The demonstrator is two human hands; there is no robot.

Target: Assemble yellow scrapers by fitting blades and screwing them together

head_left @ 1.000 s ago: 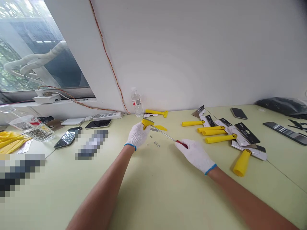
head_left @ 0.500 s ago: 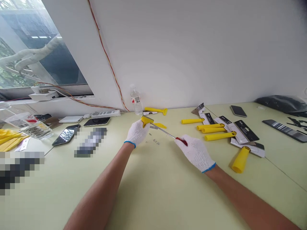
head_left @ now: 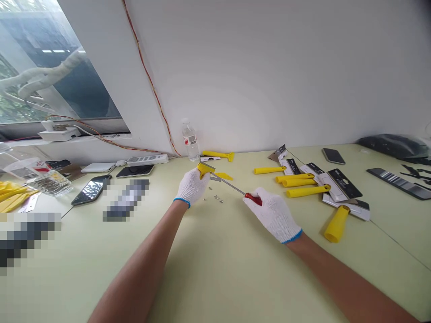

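Observation:
Both my hands wear white knit gloves. My left hand point(head_left: 192, 186) grips a yellow scraper point(head_left: 204, 169) just above the pale green table point(head_left: 215, 269), its head poking out past my fingers. My right hand point(head_left: 272, 213) holds a red-handled screwdriver point(head_left: 253, 199), and the thin metal shaft point(head_left: 229, 184) runs up-left with its tip at the scraper head. Several small screws point(head_left: 217, 198) lie on the table between my hands. A loose yellow part point(head_left: 225, 176) rests just behind the scraper.
Several yellow-handled scrapers point(head_left: 306, 190) with carded blades point(head_left: 346, 188) lie to the right. A water bottle point(head_left: 190, 140) stands by the wall near another yellow scraper point(head_left: 218, 155). Phones point(head_left: 90, 190), a power strip point(head_left: 148, 159) and a glass jar point(head_left: 50, 183) sit at the left.
The view has shifted slightly. My right hand has drawn a little toward me and left, showing more of the red handle. My left hand keeps the scraper in the same place.

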